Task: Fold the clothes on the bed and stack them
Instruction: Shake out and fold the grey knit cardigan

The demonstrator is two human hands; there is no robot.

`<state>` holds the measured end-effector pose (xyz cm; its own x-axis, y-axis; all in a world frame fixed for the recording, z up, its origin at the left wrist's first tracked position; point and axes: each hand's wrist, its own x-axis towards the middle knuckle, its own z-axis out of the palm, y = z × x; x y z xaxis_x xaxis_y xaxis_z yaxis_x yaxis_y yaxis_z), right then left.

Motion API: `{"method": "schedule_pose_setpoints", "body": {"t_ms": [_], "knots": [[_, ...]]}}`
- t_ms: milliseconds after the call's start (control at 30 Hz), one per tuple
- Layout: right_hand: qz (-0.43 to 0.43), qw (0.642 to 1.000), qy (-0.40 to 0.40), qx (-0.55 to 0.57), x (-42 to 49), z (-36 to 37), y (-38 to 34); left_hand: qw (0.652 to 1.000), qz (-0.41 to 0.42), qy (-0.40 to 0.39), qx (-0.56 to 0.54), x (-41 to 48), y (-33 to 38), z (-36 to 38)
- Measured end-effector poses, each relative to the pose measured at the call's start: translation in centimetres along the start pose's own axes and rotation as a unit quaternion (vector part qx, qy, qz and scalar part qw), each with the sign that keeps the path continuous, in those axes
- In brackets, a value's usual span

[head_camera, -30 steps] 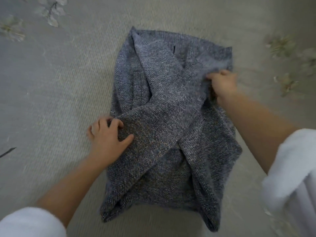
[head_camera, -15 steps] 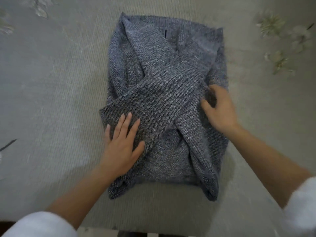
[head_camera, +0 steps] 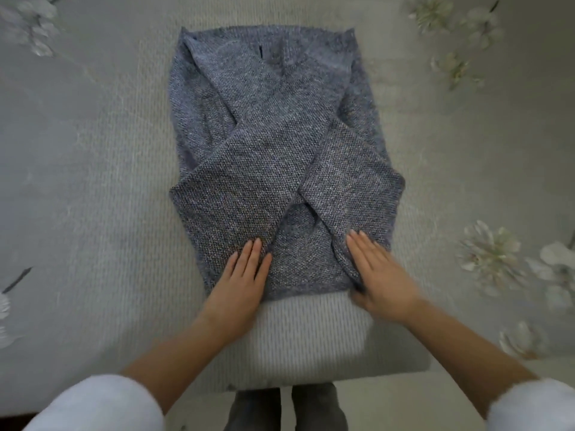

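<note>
Your sweater lies flat on the bed, near its front edge, collar end away from you and hem toward you. Its two arms are folded across the body in an X: the top arm runs down to the lower left, and the other arm passes beneath it toward the lower right. Your left hand rests palm down on the lower left corner, fingers straight and together, tips on the end of the top arm. Your right hand lies flat on the lower right corner, fingers straight over the end of the other arm; it is blurred, and you cannot tell whether the thumb sits under the hem. Neither hand grips anything. Pale flowers are printed on the bed cover to the right of the sweater. Your white cuffs show at the bottom corners, and your legs stand just beside the bed's edge.
</note>
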<state>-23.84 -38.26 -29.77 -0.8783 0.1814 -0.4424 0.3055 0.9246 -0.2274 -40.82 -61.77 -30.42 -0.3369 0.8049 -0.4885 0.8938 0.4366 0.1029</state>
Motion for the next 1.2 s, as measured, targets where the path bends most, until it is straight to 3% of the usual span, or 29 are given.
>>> {"method": "schedule_pose_setpoints", "body": {"t_ms": [200,333,433,633,767,833,900,1067,1200], "knots": [[0.055,0.998,-0.001,0.03,1.2,-3.7,-1.0,0.999,-0.038,-0.015,-0.02,2.2,0.2,-5.2],[0.032,0.995,-0.06,0.072,-0.3,-8.8,-0.8,0.989,-0.026,-0.102,-0.102,1.1,-0.9,-9.4],[0.014,0.983,-0.156,0.092,-3.1,-11.6,-1.3,0.965,-0.01,-0.195,-0.174,-1.7,0.0,-11.4],[0.054,0.896,-0.412,0.155,-7.1,-12.5,-3.0,0.893,-0.001,-0.391,-0.223,-6.3,4.0,-12.3],[0.107,0.856,-0.461,0.207,-6.4,-14.1,-2.6,0.871,-0.005,-0.435,-0.226,-6.0,3.7,-13.9],[0.108,0.86,-0.439,0.235,-4.8,-16.2,-1.9,0.883,-0.002,-0.41,-0.229,-5.0,2.1,-15.7],[0.103,0.89,-0.386,0.219,-2.6,-18.9,-1.4,0.917,0.0,-0.338,-0.212,-3.5,-0.2,-18.1],[0.106,0.985,-0.132,0.035,3.6,-23.5,-1.0,0.981,-0.009,-0.122,-0.153,1.4,-5.4,-23.4],[0.08,0.997,-0.002,-0.013,7.9,-24.3,-1.0,0.995,-0.055,-0.037,-0.071,5.3,-7.9,-23.5]]}}
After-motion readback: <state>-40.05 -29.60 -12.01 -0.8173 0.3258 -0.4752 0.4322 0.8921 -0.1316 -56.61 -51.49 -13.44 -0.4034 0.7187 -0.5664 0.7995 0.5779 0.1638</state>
